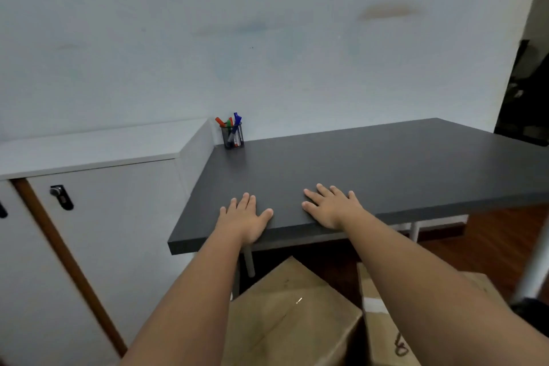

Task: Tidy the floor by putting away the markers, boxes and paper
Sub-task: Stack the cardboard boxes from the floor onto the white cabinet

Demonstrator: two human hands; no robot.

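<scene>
So, from the head camera, we see both palms lying flat on the near edge of a dark desk (386, 163); our left hand (245, 217) and our right hand (329, 206) rest side by side with a gap between them, fingers straight and spread, gripping nothing.

Markers (233, 128) stand upright in a mesh pen pot (232, 137) at the far left corner of the desk, hard against the wall (267, 38) and just beside the end of the white cabinet (98, 196); we judge that part of the tidying done, though we cannot tell whether any marker is left on the floor, since most of the floor is hidden.

Below our forearms two cardboard boxes sit close together in front of the desk: the left box (291, 315) nearer the middle, the right box (383, 324) partly behind our right arm, with some dark writing on its side that we cannot read; whether they rest on the wooden floor (505, 235) or on something else we cannot tell; we judge that the boxes may yet need a proper place, unless this spot by the desk is meant to be it.

Paper we do not see anywhere; it may be put away already or lie out of view; we cannot say which.
</scene>
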